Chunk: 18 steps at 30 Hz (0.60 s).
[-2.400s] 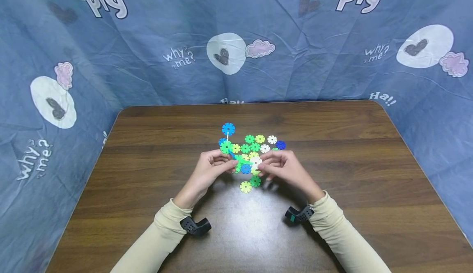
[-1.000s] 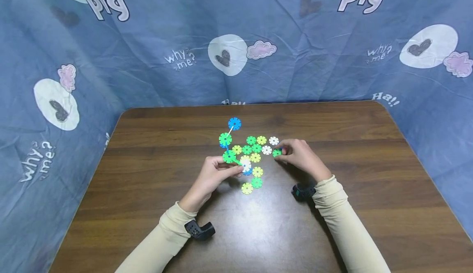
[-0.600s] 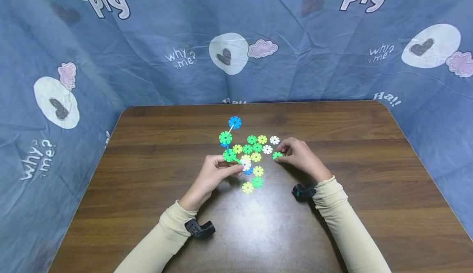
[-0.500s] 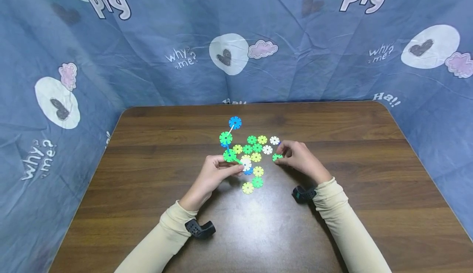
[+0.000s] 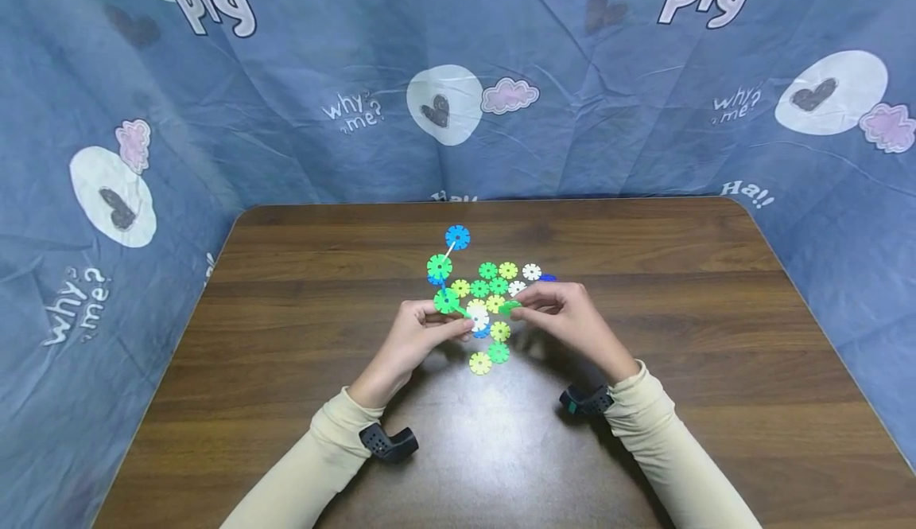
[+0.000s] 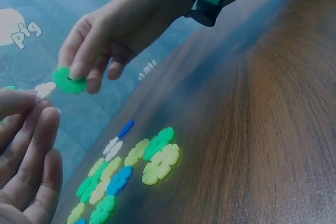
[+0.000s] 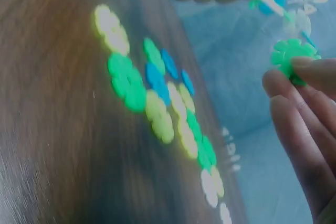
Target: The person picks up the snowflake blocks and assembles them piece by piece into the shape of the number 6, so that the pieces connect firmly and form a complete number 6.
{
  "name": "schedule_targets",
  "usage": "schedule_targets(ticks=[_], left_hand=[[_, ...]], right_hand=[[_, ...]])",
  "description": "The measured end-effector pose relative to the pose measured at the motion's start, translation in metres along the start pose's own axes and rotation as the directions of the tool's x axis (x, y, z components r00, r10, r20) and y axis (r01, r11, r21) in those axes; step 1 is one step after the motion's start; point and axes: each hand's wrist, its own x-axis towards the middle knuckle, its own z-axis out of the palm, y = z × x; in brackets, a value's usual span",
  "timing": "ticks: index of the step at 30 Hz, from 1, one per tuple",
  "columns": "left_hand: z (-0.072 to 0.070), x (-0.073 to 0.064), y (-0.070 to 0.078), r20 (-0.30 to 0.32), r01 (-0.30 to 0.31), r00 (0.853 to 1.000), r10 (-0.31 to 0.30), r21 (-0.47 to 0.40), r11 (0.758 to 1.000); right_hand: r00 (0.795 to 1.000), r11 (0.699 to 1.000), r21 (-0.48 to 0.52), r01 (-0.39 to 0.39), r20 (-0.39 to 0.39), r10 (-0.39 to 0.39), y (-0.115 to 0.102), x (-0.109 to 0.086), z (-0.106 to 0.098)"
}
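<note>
Between thumb and fingers, my left hand (image 5: 428, 328) pinches the white notched disc (image 5: 477, 320) at the near end of a chain of interlocking plastic discs. Linked beyond it are green discs (image 5: 446, 301), a blue one and a thin white one seen edge-on, with a blue disc (image 5: 457, 237) at the far end. My right hand (image 5: 561, 310) pinches a loose green interlocking disc (image 7: 292, 56), tilted nearly flat in the head view. That disc is raised off the table, a short gap from the white one in the left wrist view (image 6: 69, 81).
Several loose discs lie on the brown wooden table (image 5: 300, 314) under and between the hands. A yellow disc (image 5: 480, 363) and a green disc (image 5: 498, 352) are nearest the person. A dark blue disc (image 5: 547, 278) lies behind the right hand. Blue printed cloth (image 5: 286, 139) surrounds the table.
The right hand let go of the chain, went right to the loose green disc, picked it up and brought it back left. The left hand keeps its hold, the chain slightly turned.
</note>
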Motion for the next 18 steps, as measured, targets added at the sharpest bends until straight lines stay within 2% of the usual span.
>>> schedule_targets(ticks=[4, 10, 13, 18], left_hand=[[0.0, 0.0, 0.0, 0.003, 0.005, 1.0, -0.005, 0.001, 1.0], [0.001, -0.001, 0.001, 0.006, 0.012, 1.0, -0.012, -0.009, 1.0], [0.002, -0.001, 0.002, 0.006, 0.017, 1.0, -0.017, -0.021, 1.0], [0.003, 0.0, 0.001, 0.012, 0.011, 1.0, -0.011, -0.029, 1.0]], right_hand=[[0.998, 0.998, 0.011, 0.057, 0.003, -0.057, -0.007, -0.002, 0.006], [0.99, 0.989, -0.033, 0.142, -0.012, -0.142, -0.007, -0.003, 0.012], [0.978, 0.977, -0.055, 0.207, -0.024, -0.208, -0.006, -0.002, 0.014], [0.946, 0.944, -0.095, 0.316, -0.047, -0.321, -0.005, -0.001, 0.018]])
